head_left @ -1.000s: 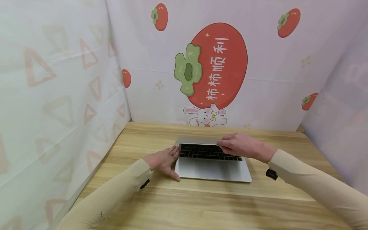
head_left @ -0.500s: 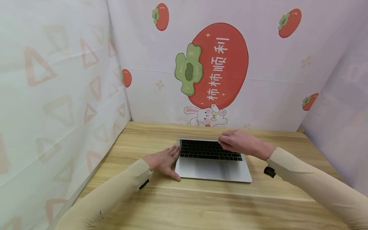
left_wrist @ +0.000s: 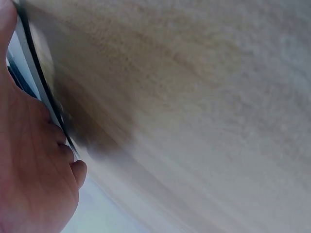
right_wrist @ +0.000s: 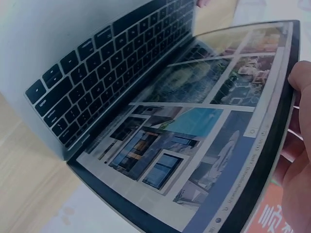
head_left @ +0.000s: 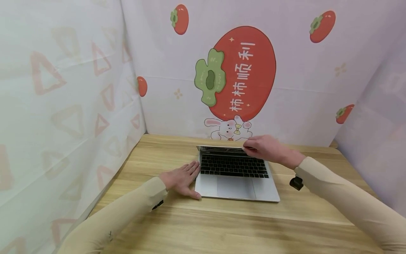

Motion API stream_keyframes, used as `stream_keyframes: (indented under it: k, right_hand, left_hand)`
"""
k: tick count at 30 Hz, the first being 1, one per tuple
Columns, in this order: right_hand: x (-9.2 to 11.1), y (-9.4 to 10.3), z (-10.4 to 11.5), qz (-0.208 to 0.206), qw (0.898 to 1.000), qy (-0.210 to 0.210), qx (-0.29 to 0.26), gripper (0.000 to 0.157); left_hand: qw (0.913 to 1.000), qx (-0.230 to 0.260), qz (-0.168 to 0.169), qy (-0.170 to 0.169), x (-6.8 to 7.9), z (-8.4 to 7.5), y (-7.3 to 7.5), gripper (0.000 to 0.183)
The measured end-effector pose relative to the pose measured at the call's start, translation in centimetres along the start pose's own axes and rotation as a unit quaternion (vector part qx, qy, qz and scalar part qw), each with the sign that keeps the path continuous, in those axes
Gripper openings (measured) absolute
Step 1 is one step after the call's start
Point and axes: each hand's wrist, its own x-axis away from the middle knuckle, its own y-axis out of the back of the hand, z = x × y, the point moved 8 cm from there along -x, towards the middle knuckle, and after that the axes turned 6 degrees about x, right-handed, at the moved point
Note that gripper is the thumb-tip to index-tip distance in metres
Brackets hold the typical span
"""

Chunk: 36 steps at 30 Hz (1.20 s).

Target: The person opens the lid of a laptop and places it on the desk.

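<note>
A silver laptop [head_left: 236,188] with a black keyboard [head_left: 233,165] sits on the wooden table, its lid [head_left: 219,150] tilted partway up at the back. My right hand [head_left: 268,149] pinches the lid's top edge, right of its middle. In the right wrist view the screen [right_wrist: 194,119] is lit and displays several pictures of buildings and scenery, with the thumb on the bezel and fingers behind it. My left hand [head_left: 184,179] lies with straight fingers along the laptop's left side; the left wrist view catches its palm edge [left_wrist: 34,165] beside the laptop's thin rim [left_wrist: 41,80].
Wood-grain table [head_left: 206,229] surrounds the laptop. A white cloth wall [head_left: 165,113] printed with red persimmons and a rabbit rises behind the table. More printed cloth [head_left: 79,141] hangs at the left, and another panel stands at the right.
The right hand has raised the laptop's lid up and back, uncovering more of the keyboard and a strip of the screen. The left hand has stayed at the laptop's left side.
</note>
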Motion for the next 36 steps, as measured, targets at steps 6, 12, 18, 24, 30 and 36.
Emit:
stream_keyframes:
  k: [6, 12, 18, 24, 30, 36]
  right_hand:
    - [-0.4, -0.1, -0.9, 0.024, 0.999, -0.032, -0.016, 0.006]
    - [-0.7, -0.2, -1.2, 0.027, 0.999, -0.033, -0.024, 0.004]
    - [-1.1, 0.1, -1.4, 0.032, 0.999, -0.031, -0.025, 0.007]
    - [-1.8, 0.6, -1.5, 0.037, 0.998, -0.029, -0.041, 0.010]
    - [-2.5, 0.7, -2.5, 0.050, 0.996, -0.040, -0.056, 0.011]
    - [-2.9, 0.9, -3.8, 0.044, 0.995, -0.054, -0.075, 0.009]
  left_hand:
    - [0.9999, -0.014, -0.004, 0.001, -0.1, 0.0, 0.0, 0.117]
    - [0.9999, -0.014, 0.001, 0.004, -0.3, 0.3, -0.1, 0.118]
    - [0.9997, -0.022, 0.002, 0.002, -0.6, 0.7, -0.1, 0.118]
    - [0.9999, -0.015, 0.006, 0.000, -0.4, 0.8, 0.1, 0.116]
    - [0.9999, -0.011, 0.011, -0.003, -0.2, 0.8, 0.2, 0.116]
    - [0.9999, -0.005, 0.007, -0.005, -0.1, 0.7, 0.0, 0.115]
